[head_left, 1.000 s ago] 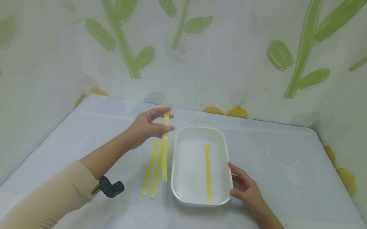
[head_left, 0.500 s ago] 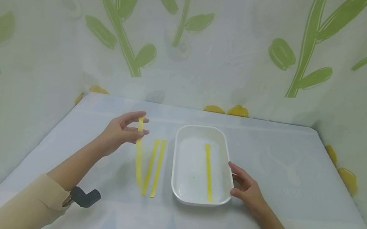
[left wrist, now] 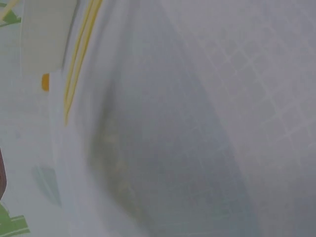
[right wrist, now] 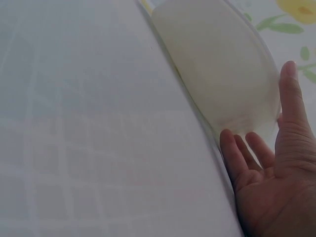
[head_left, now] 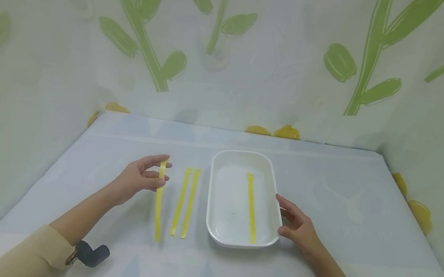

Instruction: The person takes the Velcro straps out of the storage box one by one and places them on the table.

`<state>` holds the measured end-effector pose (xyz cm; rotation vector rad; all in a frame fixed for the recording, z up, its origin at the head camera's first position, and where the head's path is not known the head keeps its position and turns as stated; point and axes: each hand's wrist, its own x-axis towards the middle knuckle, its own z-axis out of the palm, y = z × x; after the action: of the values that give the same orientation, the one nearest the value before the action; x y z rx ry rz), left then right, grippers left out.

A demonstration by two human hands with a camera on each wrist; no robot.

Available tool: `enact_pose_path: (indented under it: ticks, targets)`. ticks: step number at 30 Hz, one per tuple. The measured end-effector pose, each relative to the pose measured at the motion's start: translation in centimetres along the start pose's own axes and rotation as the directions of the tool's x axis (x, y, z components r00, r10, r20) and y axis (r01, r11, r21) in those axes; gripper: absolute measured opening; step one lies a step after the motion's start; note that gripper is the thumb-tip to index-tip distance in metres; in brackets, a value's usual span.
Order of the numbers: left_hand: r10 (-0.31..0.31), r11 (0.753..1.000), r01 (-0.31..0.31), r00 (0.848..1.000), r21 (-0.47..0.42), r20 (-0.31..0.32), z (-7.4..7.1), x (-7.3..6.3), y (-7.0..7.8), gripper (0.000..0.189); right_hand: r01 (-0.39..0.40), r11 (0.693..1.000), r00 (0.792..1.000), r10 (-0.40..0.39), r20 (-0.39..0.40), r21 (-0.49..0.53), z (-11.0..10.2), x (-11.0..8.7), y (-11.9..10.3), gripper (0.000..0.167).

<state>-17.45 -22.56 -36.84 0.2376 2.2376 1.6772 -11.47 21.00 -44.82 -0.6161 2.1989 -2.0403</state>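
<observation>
A flat yellow cable tie (head_left: 157, 214) hangs from my left hand (head_left: 132, 180), pinched between thumb and fingers, its lower end near the tabletop. Just right of it, two similar yellow cable ties (head_left: 180, 203) lie side by side, each with a wider slotted head at the far end. Another yellow cable tie (head_left: 251, 208) lies inside the white tray (head_left: 217, 238). My right hand (head_left: 302, 233) touches the tray's right side with thumb and fingertips. In the right wrist view its fingers (right wrist: 234, 150) rest against the outer wall. The left hand's grip is hidden in the left wrist view.
A pale, patterned cloth covers the table (head_left: 338, 275). Flower-printed curtain walls (head_left: 281, 71) stand behind and at both sides. A dark device (head_left: 90, 254) sticks out from the left wrist by the beige sleeve (head_left: 34, 254).
My left hand has carried its cable tie leftward, away from the tray and over the two lying ties, then lowered it toward the table. The right hand has stayed at the tray.
</observation>
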Motion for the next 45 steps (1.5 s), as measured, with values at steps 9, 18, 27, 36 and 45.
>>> enact_pose_path:
  ticks: [9, 18, 27, 36, 45]
  targets:
    - [-0.001, 0.999, 0.0, 0.999, 0.044, 0.032, -0.3, 1.6, -1.9, 0.069, 0.015, 1.0, 1.0, -0.015, 0.019, -0.001, -0.1, 0.2, 0.1, 0.069]
    - [-0.023, 0.987, 0.024, 1.0, 0.158, -0.01, 0.1, 3.3, -2.7, 0.069, -0.008, 1.0, 1.0, 0.008, 0.01, 0.001, -0.1, 0.2, 0.0, 0.071]
    - [-0.024, 0.977, 0.027, 1.0, 0.213, -0.018, 0.3, 4.5, -3.7, 0.071, 0.007, 1.0, 1.0, -0.008, 0.02, 0.021, -0.3, 0.1, -0.1, 0.069]
    - [-0.072, 0.93, 0.086, 0.996, 0.358, -0.054, 0.9, 5.0, -3.8, 0.072, -0.007, 1.0, 1.0, 0.007, 0.021, 0.022, -0.3, 0.0, 0.0, 0.069]
    - [-0.051, 0.869, 0.095, 0.993, 0.486, -0.103, 1.1, 5.4, -3.8, 0.065, -0.003, 0.999, 1.0, 0.002, 0.025, 0.036, -0.3, 0.0, 0.0, 0.07]
